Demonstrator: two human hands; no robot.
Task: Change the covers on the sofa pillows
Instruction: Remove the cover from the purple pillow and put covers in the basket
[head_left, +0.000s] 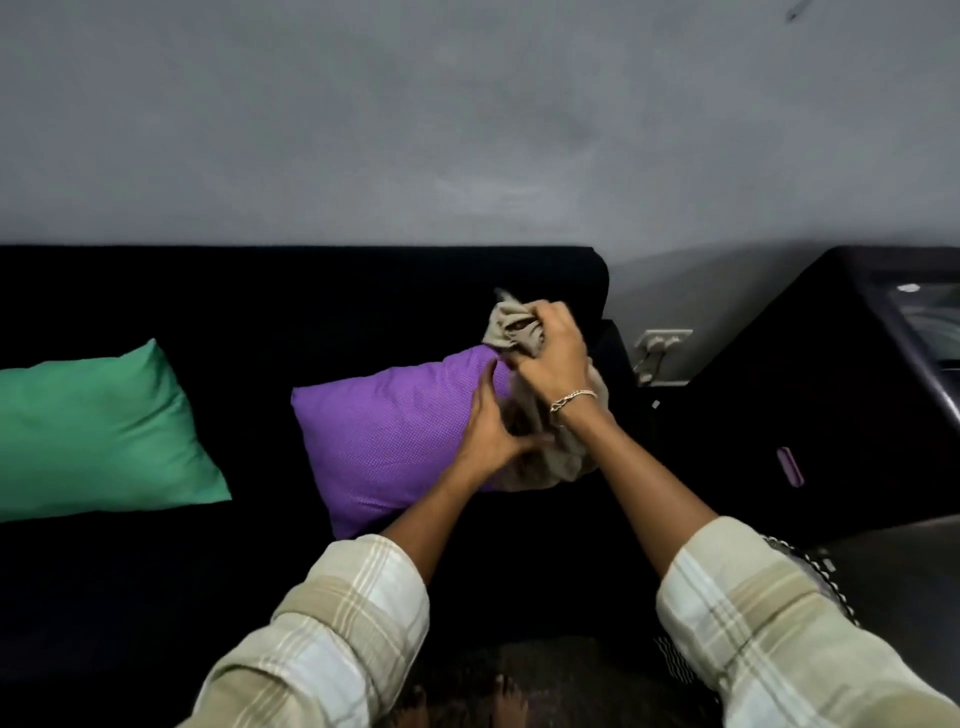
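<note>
Through the head camera, a purple pillow is seen on the black sofa, with a beige cover bunched at its 3 o'clock end. The cover's top is gripped by the right hand (bracelet at the wrist), fingers curled. The left hand, fingers straight, is pressed against the pillow. A green pillow is laid at 9 o'clock.
</note>
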